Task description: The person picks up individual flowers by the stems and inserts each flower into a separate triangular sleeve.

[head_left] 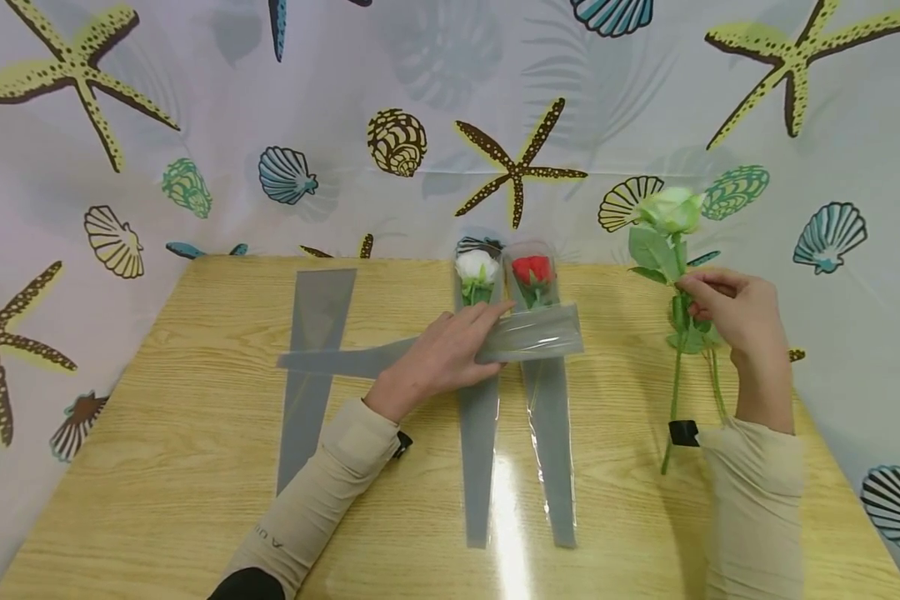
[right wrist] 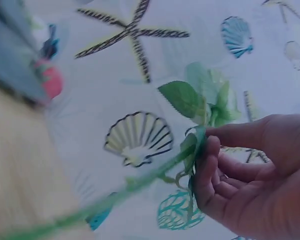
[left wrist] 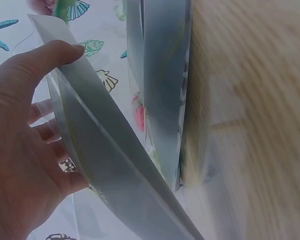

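My left hand (head_left: 444,357) holds a grey, see-through flower sleeve (head_left: 543,332) crosswise above the table. In the left wrist view, the thumb lies on the near side of this sleeve (left wrist: 120,155) with the fingers behind it. At the right, my right hand (head_left: 746,315) pinches the upper stem of a pale greenish-white rose (head_left: 672,210) between thumb and fingers. The rose is upright, its bloom above the hand and its long stem hanging below. In the right wrist view, leaves (right wrist: 182,98) stick out above the fingertips.
Two filled sleeves lie side by side mid-table, with a white rose (head_left: 477,268) and a red rose (head_left: 533,271) at their far ends. Another sleeve (head_left: 315,312) lies flat at the left. A second green stem (head_left: 716,383) shows beside the right wrist. A patterned curtain (head_left: 420,67) hangs behind.
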Available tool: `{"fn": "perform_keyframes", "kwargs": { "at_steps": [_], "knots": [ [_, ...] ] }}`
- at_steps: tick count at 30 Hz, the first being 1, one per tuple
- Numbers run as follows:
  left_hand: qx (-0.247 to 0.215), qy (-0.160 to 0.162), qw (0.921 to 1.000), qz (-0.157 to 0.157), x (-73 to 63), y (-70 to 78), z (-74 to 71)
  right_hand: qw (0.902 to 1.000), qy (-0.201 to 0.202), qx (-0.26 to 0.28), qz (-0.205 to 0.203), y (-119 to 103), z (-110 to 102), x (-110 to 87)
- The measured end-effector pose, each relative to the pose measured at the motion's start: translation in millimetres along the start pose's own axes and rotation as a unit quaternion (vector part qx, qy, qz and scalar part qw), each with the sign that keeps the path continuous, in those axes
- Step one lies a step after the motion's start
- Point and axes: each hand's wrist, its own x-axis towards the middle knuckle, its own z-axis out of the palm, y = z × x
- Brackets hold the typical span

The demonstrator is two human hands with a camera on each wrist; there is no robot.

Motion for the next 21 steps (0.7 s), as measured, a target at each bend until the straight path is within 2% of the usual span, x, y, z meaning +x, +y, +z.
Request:
{"fn": "perform_keyframes", "kwargs": {
  "at_steps": [2,3,6,9,13,15,21],
  "knots": [
    [-0.001,0.001,1.0000,0.001,-0.2,0.0,-0.4,0.9943,0.017,0.103,-0.022,-8,-4,-7.0],
    [-0.001,0.001,1.0000,0.001,-0.3,0.0,-0.6,0.9867,0.025,0.157,-0.035,-11,-6,-10.2],
    [-0.002,0.002,1.0000,0.001,-0.5,0.3,-1.1,0.9543,0.058,0.283,-0.075,-19,-8,-16.1],
    [-0.005,0.000,1.0000,0.001,-0.5,0.5,-1.1,0.9112,0.098,0.388,-0.098,-23,-10,-17.2],
    [-0.009,-0.003,1.0000,0.001,-0.6,0.6,-1.2,0.8569,0.163,0.477,-0.109,-24,-15,-18.3],
    [-0.008,-0.003,1.0000,0.002,-0.7,0.5,-1.1,0.8339,0.190,0.506,-0.114,-24,-19,-19.7],
    [-0.009,-0.004,0.9999,0.005,-0.6,-0.5,0.6,0.7840,0.242,0.557,-0.128,-28,-26,-24.8]
  ]
}}
